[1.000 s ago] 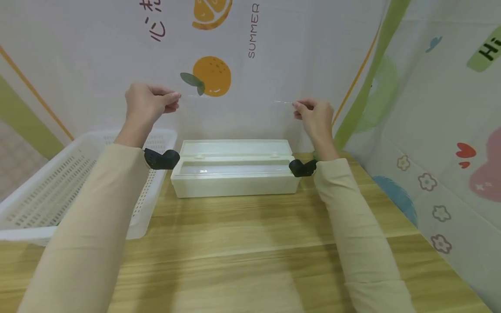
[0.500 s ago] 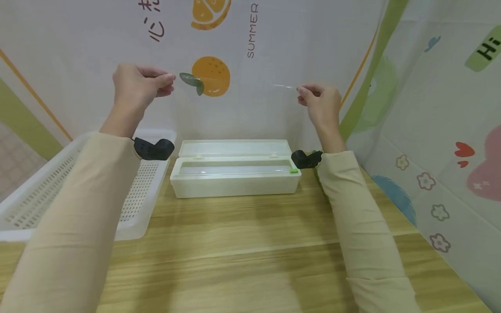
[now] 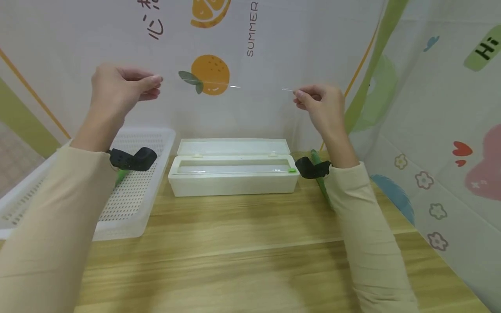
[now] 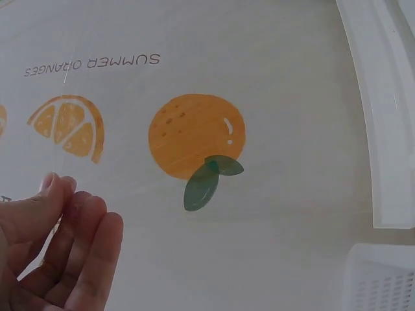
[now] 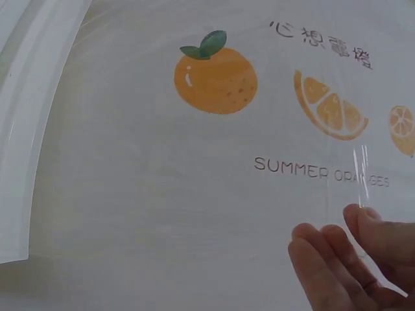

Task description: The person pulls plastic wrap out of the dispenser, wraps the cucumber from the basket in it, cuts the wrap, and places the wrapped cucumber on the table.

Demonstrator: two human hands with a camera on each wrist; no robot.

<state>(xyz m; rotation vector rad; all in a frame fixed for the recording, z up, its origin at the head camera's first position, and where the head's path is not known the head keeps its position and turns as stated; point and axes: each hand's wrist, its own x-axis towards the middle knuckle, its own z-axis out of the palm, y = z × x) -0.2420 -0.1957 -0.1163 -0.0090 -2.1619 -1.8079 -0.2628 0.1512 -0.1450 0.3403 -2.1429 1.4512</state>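
A sheet of clear cling film (image 3: pixel 235 87) is stretched between my two hands, visible mostly by thin glints along its upper edge. My left hand (image 3: pixel 115 89) pinches one corner between thumb and fingers, above the basket. At the other corner, my right hand (image 3: pixel 324 102) pinches the film; its shiny strip (image 5: pixel 362 175) shows at the fingertips in the right wrist view. Below and between the hands stands a white cling film dispenser (image 3: pixel 235 184), lid raised at the back, with a small green slider (image 3: pixel 292 170) at its right end. The film's lower edge cannot be made out.
A white perforated basket (image 3: pixel 142 213) stands at the left, holding a green item (image 3: pixel 121 176) partly behind my wrist. Beside my right forearm lies a long green thing, perhaps a cucumber (image 3: pixel 322 187), partly covered. A printed curtain hangs close behind the dispenser.
Both hands have risen overall, still pinching the film. My left hand has moved left, widening the gap between the hands. The slider and green items are now uncovered.
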